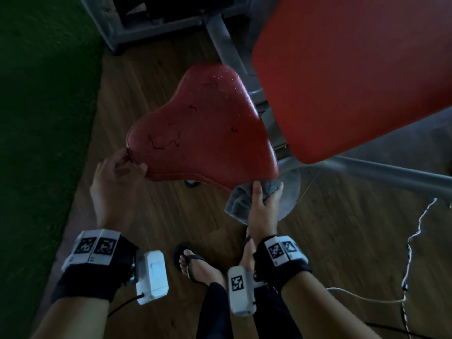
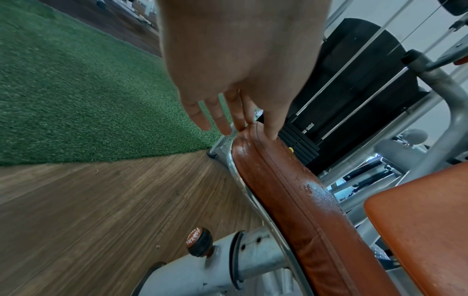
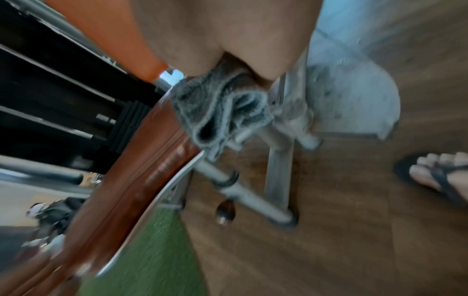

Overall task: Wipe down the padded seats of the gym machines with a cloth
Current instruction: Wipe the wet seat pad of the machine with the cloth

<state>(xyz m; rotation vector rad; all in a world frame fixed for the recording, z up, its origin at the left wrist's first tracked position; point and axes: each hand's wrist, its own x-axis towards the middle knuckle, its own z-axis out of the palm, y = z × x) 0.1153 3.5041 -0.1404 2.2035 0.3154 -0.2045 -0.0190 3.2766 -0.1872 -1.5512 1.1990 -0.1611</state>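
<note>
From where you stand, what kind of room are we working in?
Most likely a gym floor: a red padded seat on a grey steel machine frame, a black weight stack behind it, and green artificial turf beside wood flooring.

Head view dim and murky; wrist views brighter — right wrist smeared by motion blur, edges bent by wide-angle distortion.

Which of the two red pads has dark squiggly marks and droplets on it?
The lower saddle-shaped seat, whose edge the left hand holds. The large back pad above looks plain.
</note>
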